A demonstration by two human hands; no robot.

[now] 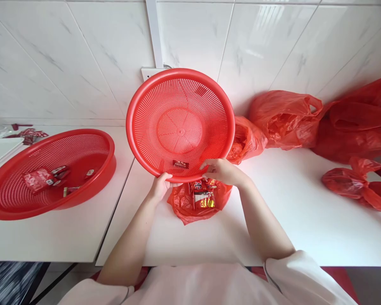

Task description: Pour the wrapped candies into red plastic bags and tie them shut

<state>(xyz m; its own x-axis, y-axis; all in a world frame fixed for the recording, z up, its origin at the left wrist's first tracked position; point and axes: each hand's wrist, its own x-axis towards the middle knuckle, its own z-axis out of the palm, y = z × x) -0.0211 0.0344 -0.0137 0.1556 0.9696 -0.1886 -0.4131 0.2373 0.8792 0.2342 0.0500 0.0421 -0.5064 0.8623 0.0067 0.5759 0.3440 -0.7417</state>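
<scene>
A round red plastic colander basket (180, 123) is tilted up so that its inside faces me. My left hand (160, 186) grips its lower rim, thumb over the edge. My right hand (221, 171) is closed over the rim at the lower right, its fingers curled inside. One small dark-red packet (180, 164) lies in the basket close to the lower rim. Directly below, an open red plastic bag (181, 209) rests on the white table with several shiny snack packets (204, 199) in it. The basket's lower edge and my hands hide part of that bag.
To the left stands another red basket (82, 190) holding several small packets (38, 180). Filled red bags (285, 118) line the wall at the right, with a knotted red bag (344, 182) nearer. A gap separates two white tabletops (127, 241). A socket (149, 73) is on the wall.
</scene>
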